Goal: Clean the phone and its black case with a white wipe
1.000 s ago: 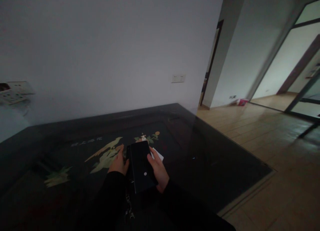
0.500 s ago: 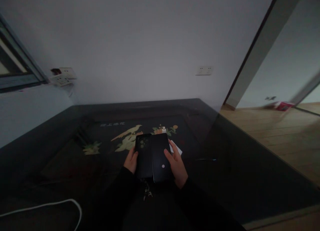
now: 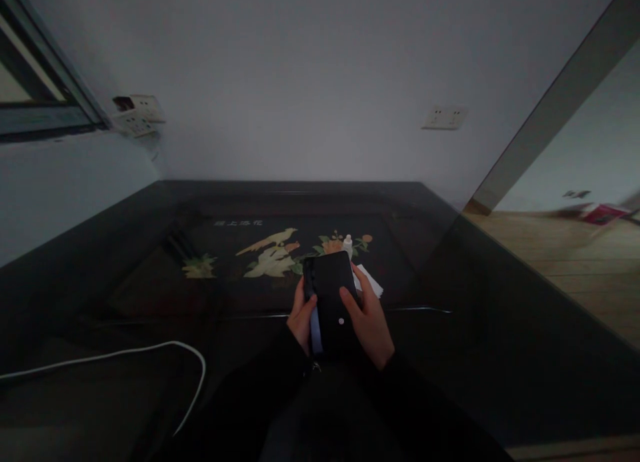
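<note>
Head view: a black phone-shaped slab (image 3: 331, 292) with a small pale dot (image 3: 341, 321) is held over the dark table (image 3: 465, 375); whether its near end touches the tabletop cannot be told. Its right edge is gripped by the right hand (image 3: 373, 322), thumb laid on top. At its left edge, a second dark piece (image 3: 309, 275), partly covered by the slab, is gripped by the left hand (image 3: 302, 315). Just beyond the slab stands a white bottle (image 3: 347, 247); to its right lies white paper (image 3: 371, 283), and well to its left a white cable (image 3: 175, 344). The step in hand is judged to be the lining-up of the two pieces; for any next move, a steady left grip and a careful right thumb seem called for. Half a second ago, the pieces were held side by side; now they are overlapped, and a bluish strip (image 3: 315, 332) is exposed along the slab's left side.
</note>
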Tool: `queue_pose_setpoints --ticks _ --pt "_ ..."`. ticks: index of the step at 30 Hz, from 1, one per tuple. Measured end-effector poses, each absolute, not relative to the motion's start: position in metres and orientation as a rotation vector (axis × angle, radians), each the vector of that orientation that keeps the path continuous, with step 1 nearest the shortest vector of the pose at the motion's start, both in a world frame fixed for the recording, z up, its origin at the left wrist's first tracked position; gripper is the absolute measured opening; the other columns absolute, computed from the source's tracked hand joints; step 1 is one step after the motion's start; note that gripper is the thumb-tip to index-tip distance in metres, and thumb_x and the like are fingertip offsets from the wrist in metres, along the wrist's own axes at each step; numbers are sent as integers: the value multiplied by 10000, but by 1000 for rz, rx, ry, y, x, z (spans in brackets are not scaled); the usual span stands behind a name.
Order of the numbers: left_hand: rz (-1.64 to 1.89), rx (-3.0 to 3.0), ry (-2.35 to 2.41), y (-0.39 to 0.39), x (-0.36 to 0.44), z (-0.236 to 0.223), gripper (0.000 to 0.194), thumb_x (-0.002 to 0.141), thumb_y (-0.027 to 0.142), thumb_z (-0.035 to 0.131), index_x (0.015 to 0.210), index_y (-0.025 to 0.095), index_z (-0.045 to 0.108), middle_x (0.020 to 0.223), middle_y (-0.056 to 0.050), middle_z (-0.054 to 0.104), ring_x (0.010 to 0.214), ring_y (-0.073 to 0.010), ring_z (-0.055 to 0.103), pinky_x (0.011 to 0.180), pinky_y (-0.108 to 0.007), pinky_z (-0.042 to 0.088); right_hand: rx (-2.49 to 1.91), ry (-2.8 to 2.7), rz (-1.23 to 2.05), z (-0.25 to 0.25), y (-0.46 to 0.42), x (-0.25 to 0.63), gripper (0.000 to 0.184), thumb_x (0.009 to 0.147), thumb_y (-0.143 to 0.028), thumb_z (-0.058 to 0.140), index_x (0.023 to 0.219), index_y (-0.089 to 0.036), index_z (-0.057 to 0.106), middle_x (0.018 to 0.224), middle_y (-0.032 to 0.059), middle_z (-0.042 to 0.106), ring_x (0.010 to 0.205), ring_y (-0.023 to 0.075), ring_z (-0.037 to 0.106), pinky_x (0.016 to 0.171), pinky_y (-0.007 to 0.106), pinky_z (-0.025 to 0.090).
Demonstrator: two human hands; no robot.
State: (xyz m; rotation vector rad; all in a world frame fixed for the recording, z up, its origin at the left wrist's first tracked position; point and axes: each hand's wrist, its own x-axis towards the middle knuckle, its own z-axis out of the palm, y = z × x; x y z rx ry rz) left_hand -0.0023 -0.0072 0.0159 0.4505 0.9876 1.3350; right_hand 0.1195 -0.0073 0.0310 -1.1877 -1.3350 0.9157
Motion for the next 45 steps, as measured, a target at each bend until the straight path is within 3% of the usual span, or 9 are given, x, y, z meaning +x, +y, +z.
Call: queue_pose_setpoints --ticks 6,11,17,23,28,31,37,40,45 --pt "1310 455 952 -9 -2 20 650 760 180 596 1340 304 331 1379 21 422 1274 -166 370 1071 -273 268 -1184 -1420 870 30 -9 118 575 836 -360 496 1363 -230 307 1411 61 345 1308 211 298 1082 420 238" --pt "1260 395 980 -14 2 27 739 751 196 603 1384 301 237 1336 -47 469 1151 -218 509 996 -349 379 -1123 -1440 889 34 -12 115 617 845 -341 487 1398 -242 232 1437 41 303 1325 192 265 1082 403 246" --pt "1257 394 984 -15 5 25 707 734 194 618 1360 284 304 1158 -37 607 990 -203 599 878 -323 455 -1112 -1492 860 30 -13 115 591 866 -342 467 1400 -237 235 1435 40 311 1315 190 289 1069 390 270" --pt "1303 461 895 -16 6 22 772 674 238 680 1353 263 314 1191 -28 592 1060 -175 559 896 -258 427 -1117 -1533 767 30 -17 112 550 899 -389 411 1400 -247 233 1430 46 322 1317 209 278 1064 424 248" --pt "1293 464 880 -22 6 31 892 596 272 737 1361 235 281 1135 -50 613 1004 -194 583 844 -276 448 -1246 -1551 573 38 -17 114 504 896 -418 389 1366 -247 325 1151 84 515 1087 229 461 955 446 353" --pt "1264 469 865 -24 6 34 963 530 320 777 1352 225 283 1065 -50 638 939 -203 603 795 -286 465 -1304 -1518 532 35 -15 116 481 895 -441 370 1340 -259 371 1053 71 477 997 214 464 921 435 374" --pt "1285 661 972 -20 3 21 869 560 345 771 1309 222 347 1137 -54 601 1012 -197 569 884 -285 428 -1090 -1557 831 26 -14 111 640 889 -495 369 1417 -208 150 1398 97 289 1317 208 209 1088 415 162" --pt "1286 747 963 -12 -2 16 794 576 320 765 1267 202 393 1109 -67 617 986 -213 587 877 -314 442 -979 -1554 1064 32 -11 116 699 868 -522 400 1423 -211 108 1468 79 187 1359 201 117 1110 402 100" --pt "1317 740 882 2 -17 21 693 606 286 749 1210 195 423 1088 -73 629 972 -216 604 888 -343 445 -912 -1275 1799 38 -1 141 715 826 -418 548 1396 -274 142 1235 100 524 1076 224 554 908 449 435"
